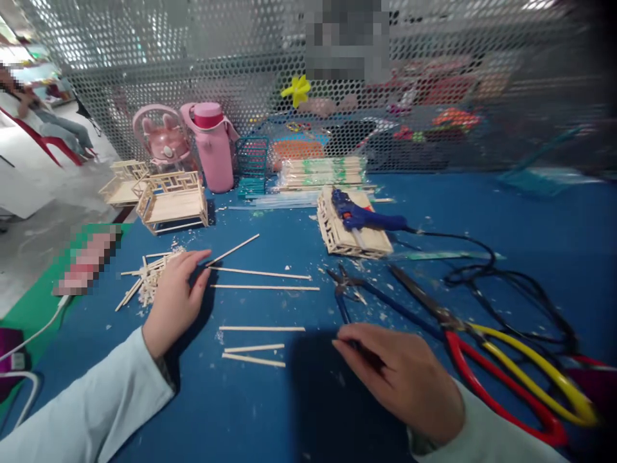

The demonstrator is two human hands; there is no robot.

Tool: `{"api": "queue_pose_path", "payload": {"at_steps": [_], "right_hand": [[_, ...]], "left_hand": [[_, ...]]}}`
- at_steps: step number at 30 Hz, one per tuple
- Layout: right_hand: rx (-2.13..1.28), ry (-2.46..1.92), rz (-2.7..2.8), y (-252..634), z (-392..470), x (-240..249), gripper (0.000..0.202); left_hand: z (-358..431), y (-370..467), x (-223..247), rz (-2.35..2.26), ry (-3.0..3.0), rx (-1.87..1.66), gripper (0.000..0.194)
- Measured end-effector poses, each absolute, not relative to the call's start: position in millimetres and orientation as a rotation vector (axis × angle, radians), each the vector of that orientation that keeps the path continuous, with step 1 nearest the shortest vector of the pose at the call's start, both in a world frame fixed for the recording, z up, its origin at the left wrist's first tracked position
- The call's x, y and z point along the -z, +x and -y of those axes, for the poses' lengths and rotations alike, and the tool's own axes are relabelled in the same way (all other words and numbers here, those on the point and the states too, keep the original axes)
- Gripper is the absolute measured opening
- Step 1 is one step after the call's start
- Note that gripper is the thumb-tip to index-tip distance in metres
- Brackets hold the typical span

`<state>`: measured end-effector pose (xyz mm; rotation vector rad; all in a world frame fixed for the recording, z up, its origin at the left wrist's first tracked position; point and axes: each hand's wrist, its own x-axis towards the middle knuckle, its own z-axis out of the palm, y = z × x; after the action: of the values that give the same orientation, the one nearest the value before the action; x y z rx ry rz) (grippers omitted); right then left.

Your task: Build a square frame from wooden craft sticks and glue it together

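My left hand (178,292) rests at the left, thumb and forefinger apart near the ends of a slanted thin wooden stick (235,249) and a longer stick (260,273). Just behind that hand lies a pile of short cut sticks (157,273). More sticks (263,328) are spread in rough rows across the middle. My right hand (398,376) is closed, its fingers curled around one handle of the blue-handled cutting pliers (343,283). The pliers lie with their handles wide apart, the tips pointing away from me.
Large scissors (453,321) with red and yellow handles lie at right. A blue glue gun (369,215) with a trailing cord sits on a small stick-built piece (332,235). Miniature stick benches (176,202), a pink bottle (214,151) and packed sticks (322,170) stand before a perforated metal panel (260,71).
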<state>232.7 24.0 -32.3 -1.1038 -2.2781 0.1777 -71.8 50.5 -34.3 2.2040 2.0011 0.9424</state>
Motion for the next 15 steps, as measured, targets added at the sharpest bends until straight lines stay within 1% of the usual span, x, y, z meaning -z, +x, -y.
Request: {"api": "queue_pose_path", "payload": {"at_steps": [4, 10, 15], "right_hand": [[-0.192, -1.069, 2.243, 240, -24, 33, 0.013], [-0.124, -1.065, 2.308, 245, -27, 33, 0.016], [-0.105, -1.016, 2.343, 242, -29, 35, 0.013]], "left_hand": [[-65, -76, 40, -1.981, 2.307, -0.691, 0.031], [-56, -72, 26, -2.039, 2.46, -0.74, 0.032], [-49, -75, 16, -2.135, 2.511, -0.625, 0.033]]}}
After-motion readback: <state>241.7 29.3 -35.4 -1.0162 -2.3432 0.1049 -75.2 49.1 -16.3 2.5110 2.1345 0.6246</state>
